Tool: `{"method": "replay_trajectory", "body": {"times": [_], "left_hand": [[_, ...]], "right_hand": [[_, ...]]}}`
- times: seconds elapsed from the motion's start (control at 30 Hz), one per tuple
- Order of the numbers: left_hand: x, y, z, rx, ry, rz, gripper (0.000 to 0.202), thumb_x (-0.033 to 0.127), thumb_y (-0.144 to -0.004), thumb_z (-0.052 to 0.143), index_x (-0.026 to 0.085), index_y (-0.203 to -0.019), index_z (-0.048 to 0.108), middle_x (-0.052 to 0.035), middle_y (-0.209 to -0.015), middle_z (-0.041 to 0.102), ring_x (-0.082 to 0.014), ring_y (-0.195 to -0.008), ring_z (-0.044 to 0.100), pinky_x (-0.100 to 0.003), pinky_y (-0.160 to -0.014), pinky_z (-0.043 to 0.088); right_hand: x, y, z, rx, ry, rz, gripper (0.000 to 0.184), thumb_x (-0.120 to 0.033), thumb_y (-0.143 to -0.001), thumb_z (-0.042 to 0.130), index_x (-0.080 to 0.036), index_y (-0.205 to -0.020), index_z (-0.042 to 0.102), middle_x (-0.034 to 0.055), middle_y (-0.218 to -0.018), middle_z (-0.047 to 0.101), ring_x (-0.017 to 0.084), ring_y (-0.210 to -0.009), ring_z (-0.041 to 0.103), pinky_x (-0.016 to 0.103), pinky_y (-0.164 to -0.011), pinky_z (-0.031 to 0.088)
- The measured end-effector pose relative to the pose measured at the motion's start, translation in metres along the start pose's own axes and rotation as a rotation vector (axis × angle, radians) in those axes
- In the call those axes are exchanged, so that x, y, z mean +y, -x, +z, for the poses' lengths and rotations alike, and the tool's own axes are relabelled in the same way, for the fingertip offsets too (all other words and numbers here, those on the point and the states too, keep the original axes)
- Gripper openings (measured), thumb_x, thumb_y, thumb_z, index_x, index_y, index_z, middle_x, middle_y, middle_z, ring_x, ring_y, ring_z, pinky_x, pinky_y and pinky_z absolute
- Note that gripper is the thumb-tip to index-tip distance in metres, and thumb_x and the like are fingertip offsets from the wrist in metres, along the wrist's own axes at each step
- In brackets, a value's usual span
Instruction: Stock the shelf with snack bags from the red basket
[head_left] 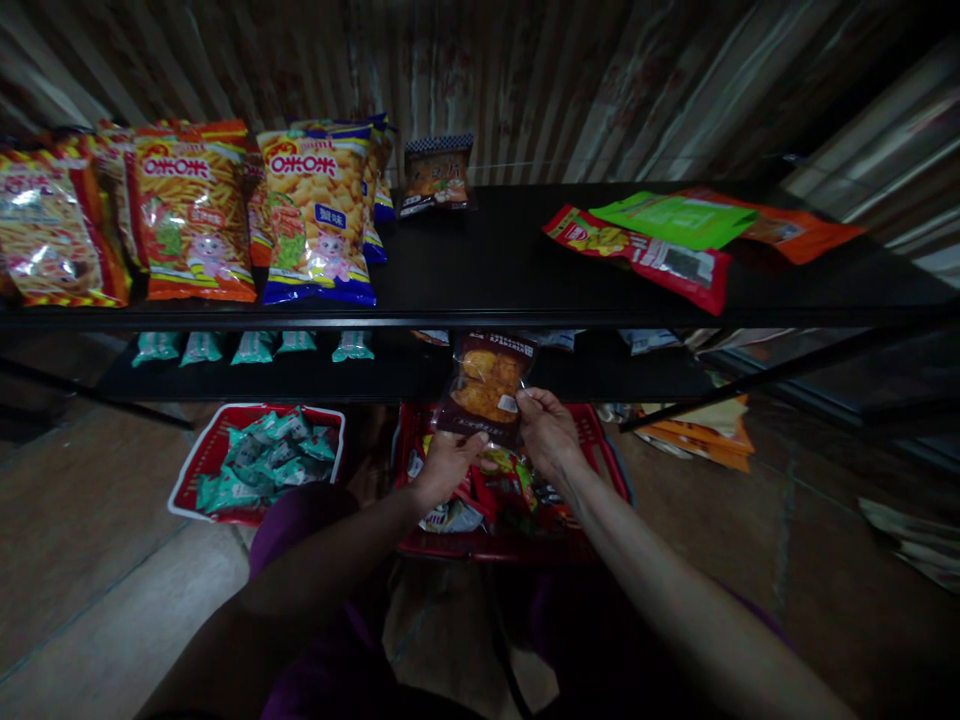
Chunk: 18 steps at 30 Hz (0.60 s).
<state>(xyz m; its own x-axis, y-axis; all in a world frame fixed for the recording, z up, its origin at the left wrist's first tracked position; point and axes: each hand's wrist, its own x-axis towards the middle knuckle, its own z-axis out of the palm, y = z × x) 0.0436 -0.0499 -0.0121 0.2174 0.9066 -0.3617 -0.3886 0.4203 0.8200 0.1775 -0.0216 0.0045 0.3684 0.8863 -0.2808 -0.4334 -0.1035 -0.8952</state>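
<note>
Both my hands hold one dark snack packet (486, 385) with golden pieces showing through it, upright above a red basket (600, 440). My left hand (444, 468) pinches its lower left corner. My right hand (546, 430) grips its right edge. The packet hangs just below the front edge of a black shelf (495, 275). The basket under my hands holds several mixed snack packets (510, 490).
On the shelf stand orange and blue snack bags (315, 215) at left and a small dark packet (436, 175) at the back. Flat red, green and orange packets (675, 240) lie at right. A second red basket (187, 480) holds teal packets; more teal packets (255, 346) line the lower shelf.
</note>
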Motion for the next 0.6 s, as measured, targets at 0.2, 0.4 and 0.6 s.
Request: {"method": "replay_trajectory", "body": {"times": [0.2, 0.4, 0.6], "left_hand": [[0.000, 0.003, 0.000, -0.037, 0.009, -0.001, 0.040, 0.036, -0.062, 0.077, 0.014, -0.093, 0.064, -0.0076, -0.091, 0.071, -0.0222, -0.077, 0.068, -0.031, -0.058, 0.055], [0.002, 0.005, 0.003, -0.027, 0.038, 0.005, 0.045, 0.042, -0.056, 0.079, 0.013, -0.087, 0.065, -0.0073, -0.089, 0.071, -0.0216, -0.075, 0.068, -0.028, -0.055, 0.053], [0.008, 0.004, 0.004, -0.028, 0.126, -0.052, 0.039, 0.033, -0.057, 0.082, 0.012, -0.085, 0.065, -0.0070, -0.083, 0.071, -0.0210, -0.073, 0.069, -0.024, -0.055, 0.051]], "right_hand": [[-0.003, 0.001, 0.001, 0.044, -0.033, 0.006, 0.037, -0.035, -0.042, 0.084, -0.022, -0.062, 0.056, -0.0081, -0.052, 0.052, 0.008, -0.050, 0.047, 0.023, -0.053, 0.041], [-0.007, 0.003, 0.004, 0.060, -0.094, 0.009, 0.035, -0.031, -0.042, 0.084, -0.021, -0.062, 0.057, -0.0095, -0.050, 0.052, 0.007, -0.049, 0.046, 0.023, -0.053, 0.041], [-0.010, 0.002, 0.005, 0.060, -0.060, -0.016, 0.032, -0.034, -0.047, 0.082, -0.021, -0.066, 0.059, -0.0071, -0.057, 0.059, 0.009, -0.051, 0.050, 0.024, -0.053, 0.041]]}}
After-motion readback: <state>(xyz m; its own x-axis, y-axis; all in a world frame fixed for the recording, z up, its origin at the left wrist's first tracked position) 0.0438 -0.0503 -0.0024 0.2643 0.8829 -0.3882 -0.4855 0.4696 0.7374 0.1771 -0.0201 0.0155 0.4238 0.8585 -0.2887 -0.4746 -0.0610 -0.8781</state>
